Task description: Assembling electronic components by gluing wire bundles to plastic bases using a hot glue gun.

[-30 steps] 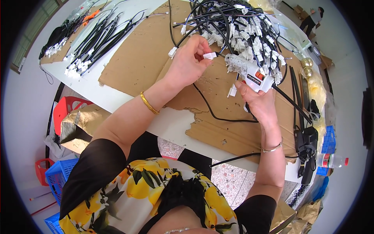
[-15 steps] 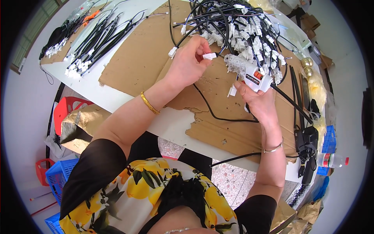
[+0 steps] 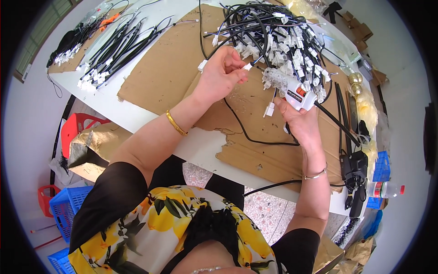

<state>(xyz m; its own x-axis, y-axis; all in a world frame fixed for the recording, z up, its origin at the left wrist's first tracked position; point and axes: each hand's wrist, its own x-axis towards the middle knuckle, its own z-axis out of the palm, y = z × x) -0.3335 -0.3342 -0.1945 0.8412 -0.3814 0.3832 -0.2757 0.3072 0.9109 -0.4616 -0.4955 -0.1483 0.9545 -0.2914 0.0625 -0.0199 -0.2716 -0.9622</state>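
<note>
Between the fingertips of my left hand [image 3: 221, 75] is a small white plug connector [image 3: 247, 66] on a dark cable. My right hand [image 3: 299, 119] is wrapped round the handle of a white hot glue gun [image 3: 299, 95]. Its nozzle end, crusted with clear glue, points left at the connector, close to it; I cannot tell whether the tip touches. A black glue stick [image 3: 335, 121] sticks out of the gun's back. Just beyond both hands lies a big heap of black cables with white connectors [image 3: 292, 48]. Another white connector [image 3: 269, 109] hangs beside the gun.
Brown cardboard [image 3: 157, 75] covers much of the white table [image 3: 200, 145]. A bundle of black cables [image 3: 123, 50] lies at the far left. On the right edge are a black power adapter [image 3: 354, 166] and loose black sticks [image 3: 342, 107]. A plastic bottle [image 3: 385, 189] lies beyond that edge.
My left fingers have shifted on the connector, and less of it shows now. The glue gun has moved slightly down and stays near the connector.
</note>
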